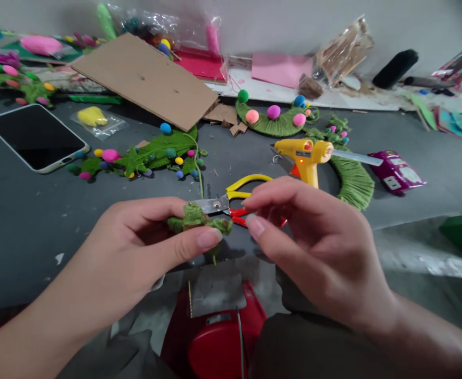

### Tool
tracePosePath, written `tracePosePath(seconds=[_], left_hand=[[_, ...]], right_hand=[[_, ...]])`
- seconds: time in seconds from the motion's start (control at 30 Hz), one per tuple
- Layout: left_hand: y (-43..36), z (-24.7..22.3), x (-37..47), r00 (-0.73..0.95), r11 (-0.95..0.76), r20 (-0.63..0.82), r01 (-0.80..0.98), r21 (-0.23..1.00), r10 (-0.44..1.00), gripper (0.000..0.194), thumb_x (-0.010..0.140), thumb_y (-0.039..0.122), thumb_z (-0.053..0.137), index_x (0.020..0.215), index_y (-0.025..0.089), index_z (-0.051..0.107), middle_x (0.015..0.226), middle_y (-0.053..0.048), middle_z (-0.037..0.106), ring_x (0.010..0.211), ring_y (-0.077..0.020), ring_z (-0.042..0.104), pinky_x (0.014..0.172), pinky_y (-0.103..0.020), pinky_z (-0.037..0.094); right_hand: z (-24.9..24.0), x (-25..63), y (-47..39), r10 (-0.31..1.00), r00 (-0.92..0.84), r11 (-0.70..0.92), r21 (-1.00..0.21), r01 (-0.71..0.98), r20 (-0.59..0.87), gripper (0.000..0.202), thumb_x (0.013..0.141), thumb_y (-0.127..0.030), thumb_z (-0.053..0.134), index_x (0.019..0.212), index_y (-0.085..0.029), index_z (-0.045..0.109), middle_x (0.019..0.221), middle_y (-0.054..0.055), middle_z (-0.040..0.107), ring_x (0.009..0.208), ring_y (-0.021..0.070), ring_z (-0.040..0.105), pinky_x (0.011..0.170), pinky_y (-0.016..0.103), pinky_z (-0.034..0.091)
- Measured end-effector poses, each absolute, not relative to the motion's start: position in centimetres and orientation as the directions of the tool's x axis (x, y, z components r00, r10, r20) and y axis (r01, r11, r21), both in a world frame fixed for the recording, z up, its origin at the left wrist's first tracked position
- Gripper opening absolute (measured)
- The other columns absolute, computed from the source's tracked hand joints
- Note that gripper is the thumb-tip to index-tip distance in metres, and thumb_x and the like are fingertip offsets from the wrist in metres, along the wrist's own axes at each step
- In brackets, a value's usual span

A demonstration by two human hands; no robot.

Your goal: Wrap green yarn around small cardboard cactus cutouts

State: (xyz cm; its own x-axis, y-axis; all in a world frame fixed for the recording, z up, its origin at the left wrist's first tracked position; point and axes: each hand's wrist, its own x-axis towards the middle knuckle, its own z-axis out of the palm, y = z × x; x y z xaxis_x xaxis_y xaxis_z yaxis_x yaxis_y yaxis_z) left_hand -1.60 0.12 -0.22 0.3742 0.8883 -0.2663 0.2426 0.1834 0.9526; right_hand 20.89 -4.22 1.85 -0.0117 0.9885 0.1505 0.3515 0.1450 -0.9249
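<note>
My left hand (pixel 147 245) is closed on a small star wrapped in green yarn (pixel 195 216), with the thumb in front and the fingers behind it. Just to the right is my right hand (pixel 297 231), fingers curled, with a small gap between thumb and index fingertip; nothing shows in it. Behind both hands lie scissors (pixel 217 205) with one yellow and one red handle, partly covered by the right hand. A strand of green yarn (pixel 199 179) runs up from behind the star towards a green decorated piece (pixel 159 150) with coloured pompoms.
A yellow glue gun (pixel 304 155) with a glue stick stands beyond my right hand, beside a green yarn-wrapped crescent (pixel 355 181) and a purple packet (pixel 399 171). At left lies a phone (pixel 37 137). Cardboard (pixel 147 79) lies at the back, and a red stool (pixel 218 342) is below.
</note>
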Motion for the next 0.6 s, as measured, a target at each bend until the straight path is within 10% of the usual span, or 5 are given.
tracePosePath(seconds=[0.6], left_hand=[[-0.5,-0.6,-2.0,0.321,0.066,-0.166,0.300,0.952,0.932,0.015,0.076,0.036,0.088,0.088,0.034,0.079,0.083,0.007,0.078,0.059,-0.0108,0.065,0.049,-0.017,0.053]], right_hand=[[2.0,20.4,-4.3,0.983,-0.138,0.159,-0.949,0.271,0.125,0.004,0.090,-0.022,0.075,0.093,-0.022,0.075,0.090,0.004,0.078,0.078,0.0168,0.068,0.071,0.030,0.057]])
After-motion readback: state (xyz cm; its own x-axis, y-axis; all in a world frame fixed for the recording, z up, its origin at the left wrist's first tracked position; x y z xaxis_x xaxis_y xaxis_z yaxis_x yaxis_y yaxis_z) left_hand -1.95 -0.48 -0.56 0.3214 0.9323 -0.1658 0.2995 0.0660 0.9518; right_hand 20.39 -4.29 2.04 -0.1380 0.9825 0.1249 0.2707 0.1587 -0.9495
